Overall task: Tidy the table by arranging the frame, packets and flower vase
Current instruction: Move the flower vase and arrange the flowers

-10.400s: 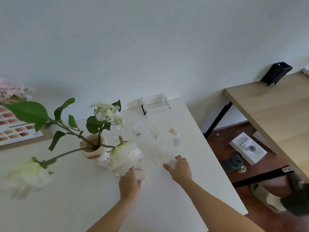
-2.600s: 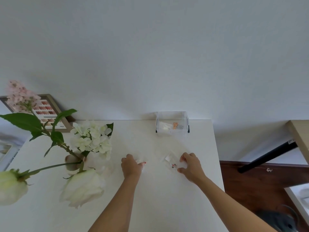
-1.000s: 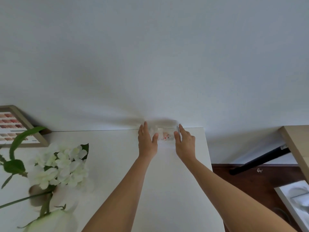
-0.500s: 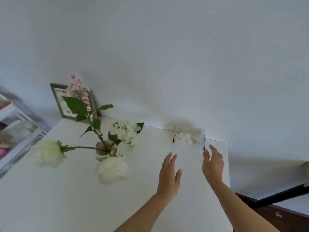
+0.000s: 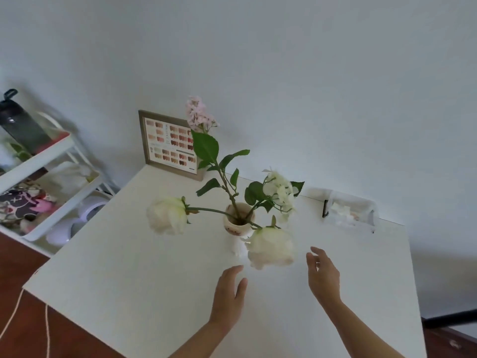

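From my feed, the frame (image 5: 169, 144) leans on the wall at the table's (image 5: 129, 267) far left corner, the vase (image 5: 238, 220) mid-table. My left hand (image 5: 228, 295) and right hand (image 5: 322, 276) hover near the vase, fingers spread, holding nothing. The packets (image 5: 344, 217) lie in the clear box (image 5: 349, 211) at the far right edge.

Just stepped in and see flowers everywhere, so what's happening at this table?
A person is tidying a white table. Both hands are open and empty, the left hand and right hand reaching toward the flower vase at the table's middle. The packets sit in a clear box at the far edge. The frame leans on the wall behind.
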The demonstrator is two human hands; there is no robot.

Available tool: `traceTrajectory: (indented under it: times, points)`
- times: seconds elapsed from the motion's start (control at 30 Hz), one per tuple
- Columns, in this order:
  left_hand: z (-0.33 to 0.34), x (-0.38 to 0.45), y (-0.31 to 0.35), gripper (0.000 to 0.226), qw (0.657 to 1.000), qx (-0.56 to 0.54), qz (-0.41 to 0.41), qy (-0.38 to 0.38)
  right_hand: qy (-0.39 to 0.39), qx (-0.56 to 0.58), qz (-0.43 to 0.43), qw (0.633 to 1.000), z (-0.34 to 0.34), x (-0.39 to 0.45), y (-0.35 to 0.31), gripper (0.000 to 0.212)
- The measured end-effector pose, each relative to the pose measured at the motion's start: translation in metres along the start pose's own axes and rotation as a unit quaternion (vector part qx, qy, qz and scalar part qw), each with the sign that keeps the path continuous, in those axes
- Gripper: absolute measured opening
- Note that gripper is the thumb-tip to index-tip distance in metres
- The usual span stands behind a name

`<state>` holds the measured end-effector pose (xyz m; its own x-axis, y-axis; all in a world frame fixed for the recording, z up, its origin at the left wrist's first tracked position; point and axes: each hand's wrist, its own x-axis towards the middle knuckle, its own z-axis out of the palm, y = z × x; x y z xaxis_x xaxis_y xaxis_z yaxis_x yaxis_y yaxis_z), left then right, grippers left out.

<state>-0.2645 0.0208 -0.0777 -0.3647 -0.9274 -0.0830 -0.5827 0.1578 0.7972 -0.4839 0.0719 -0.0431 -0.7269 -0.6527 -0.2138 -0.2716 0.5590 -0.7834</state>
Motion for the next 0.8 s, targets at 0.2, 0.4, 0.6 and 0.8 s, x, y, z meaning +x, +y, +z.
traceTrajectory:
  times: [0.2, 0.4, 0.6, 0.8]
  points:
    - [-0.060, 0.058, -0.028, 0.041, 0.999, -0.031, -0.033, 0.001, -0.026, 0.044, 0.058, 0.997, 0.074, -0.026, -0.042, 0.013]
    - [-0.067, 0.095, -0.019, 0.053, 0.992, -0.073, -0.037, -0.100, -0.048, 0.087, 0.141, 0.985, 0.116, -0.045, -0.070, 0.051]
    - [-0.054, 0.103, -0.011, 0.052, 0.985, -0.132, -0.046, -0.103, -0.034, 0.050, 0.115, 0.992, 0.132, -0.050, -0.080, 0.049]
    - [-0.047, 0.117, -0.011, 0.053, 0.981, -0.158, -0.031, -0.104, 0.006, 0.033, 0.095, 0.995, 0.137, -0.034, -0.088, 0.052]
